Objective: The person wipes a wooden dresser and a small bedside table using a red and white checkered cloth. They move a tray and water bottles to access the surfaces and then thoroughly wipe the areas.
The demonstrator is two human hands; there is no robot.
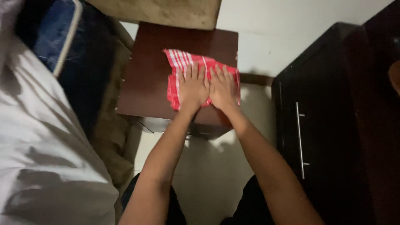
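Two bare hands lie flat on a red cloth (200,66) with thin white stripes, a little above the middle of the frame. The left hand (192,86) and the right hand (223,88) are side by side, touching each other along the thumbs, palms down, with the fingers stretched out and only slightly spread; they do not pinch anything, they only press on the cloth. The cloth is folded and rests on the right part of a dark brown small table (146,79), reaching close to its right edge. Both forearms come up from the bottom of the frame. On the left side of the frame there is a white sheet (46,158), and in the upper left a blue cushion (54,33). On the right stands a black cabinet (321,125) with a long metal handle (299,139). Between the table and the cabinet the pale floor (208,175) is visible.
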